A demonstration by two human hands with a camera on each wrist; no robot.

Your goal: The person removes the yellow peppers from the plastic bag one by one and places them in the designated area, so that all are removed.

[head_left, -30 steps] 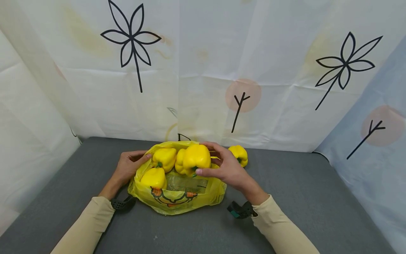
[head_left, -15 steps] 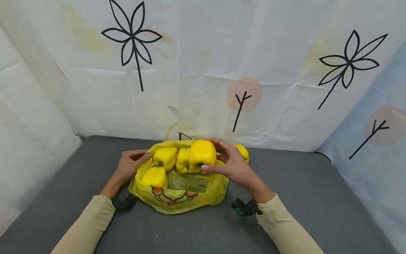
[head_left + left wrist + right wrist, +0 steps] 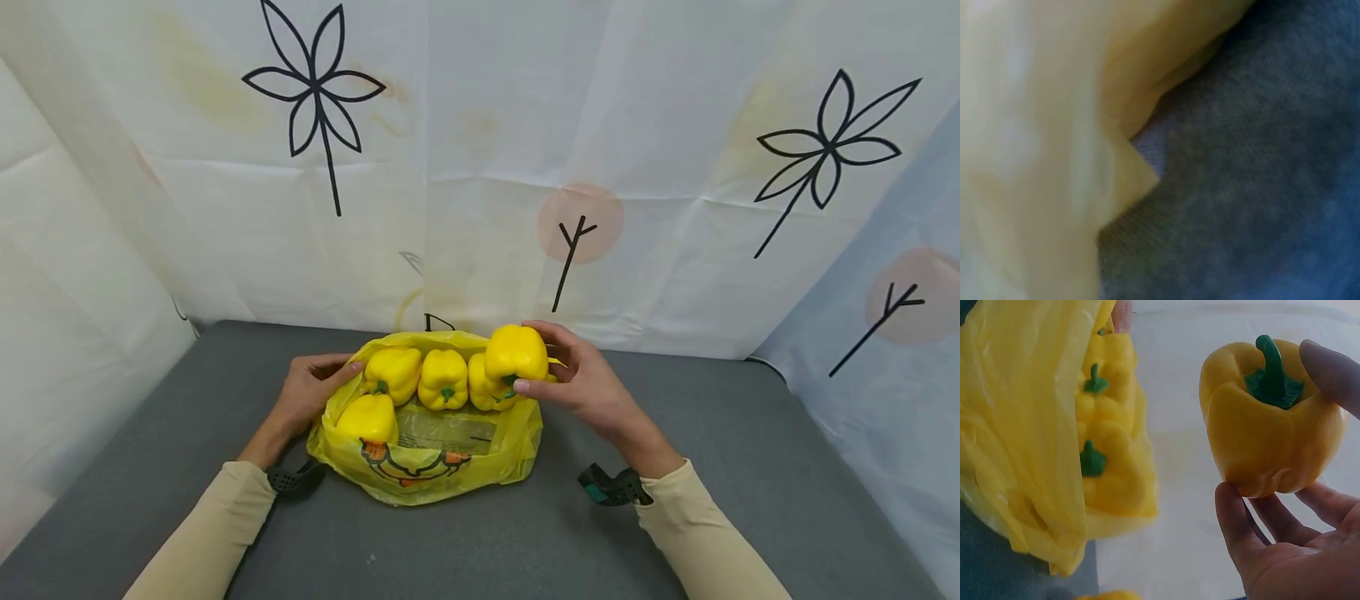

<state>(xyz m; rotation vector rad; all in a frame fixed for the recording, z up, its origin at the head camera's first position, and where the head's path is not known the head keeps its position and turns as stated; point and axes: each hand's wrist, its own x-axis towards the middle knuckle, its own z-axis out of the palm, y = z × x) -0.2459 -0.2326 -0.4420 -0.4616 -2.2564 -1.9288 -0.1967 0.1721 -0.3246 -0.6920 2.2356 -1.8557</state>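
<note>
Right hand (image 3: 581, 382) grips yellow bell pepper (image 3: 1275, 447): probably light, firm, slick; best cupped round sides. Left hand (image 3: 306, 392) pinches flimsy plastic bag (image 3: 480, 473) at rim.

One table (image 3: 450, 550), surfaced in dark grey. One pale cloth backdrop (image 3: 480, 125), creased, hung behind it; printed with two black-outlined flowers (image 3: 314, 86) and one pink disc (image 3: 600, 208) overlaid by a forked black twig (image 3: 565, 275). One bluish side cloth (image 3: 930, 183), hung at right, marked with a second disc-and-twig print (image 3: 911, 292).
</note>
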